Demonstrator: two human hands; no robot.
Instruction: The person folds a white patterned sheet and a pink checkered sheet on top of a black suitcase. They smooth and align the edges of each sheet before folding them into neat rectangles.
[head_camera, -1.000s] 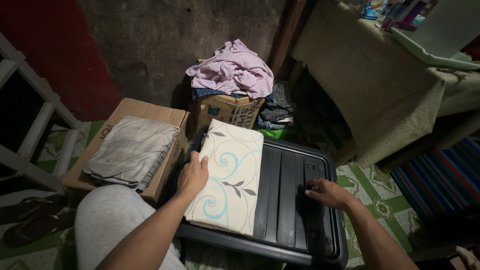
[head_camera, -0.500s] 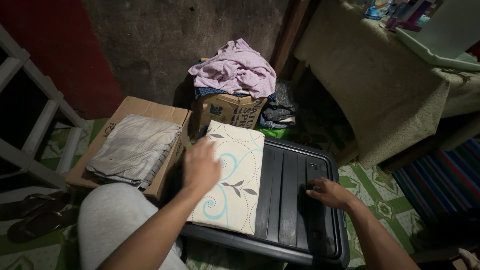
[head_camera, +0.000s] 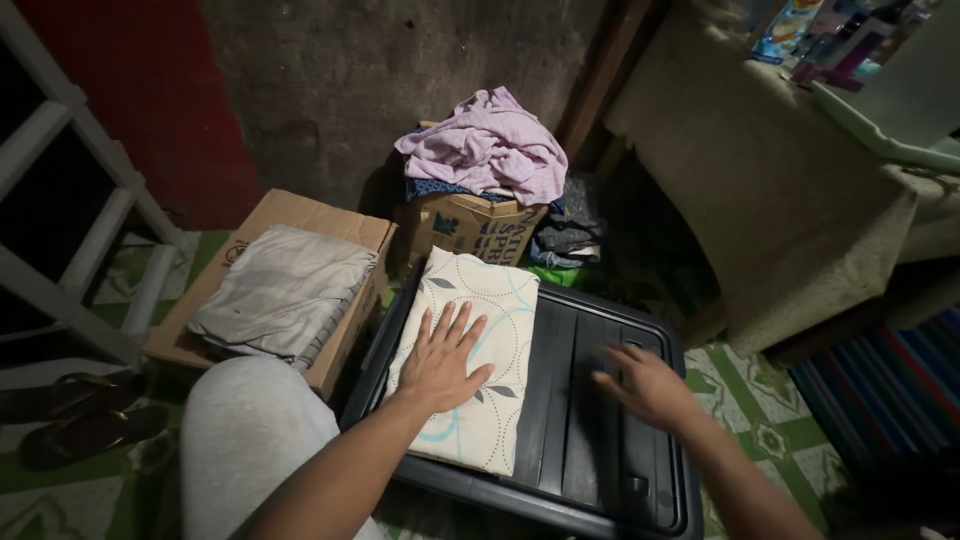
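1. Our left hand (head_camera: 440, 362) lies flat, palm down, on the folded cream cloth (head_camera: 470, 350) with blue swirls and grey leaves; the fingers are spread wide and straight, pinching nothing.
2. That cloth sits under the left palm on the left part of the dark plastic bin lid (head_camera: 570, 400), its far corner reaching past our fingertips toward the wall.
3. Our right hand (head_camera: 645, 385) is to the right of the cloth, apart from it, over the ribbed surface of the lid. The fingers are loosely open and point left (the hand is blurred, so we cannot tell whether it presses the lid or only hovers just above it). It grips nothing.
4. To the left of our left hand, a flat cardboard box (head_camera: 290, 215) carries a folded grey cloth (head_camera: 285, 295), just beside the lid's edge.
5. Beyond the fingertips of the left hand stands a second cardboard box (head_camera: 478, 228) heaped with a crumpled lilac garment (head_camera: 490, 145).
6. Beyond and to the right of the right hand, a table draped in an olive cloth (head_camera: 780, 190) rises.
7. Nearest us, below the left forearm, our knee in light grey fabric (head_camera: 250, 440) shows.
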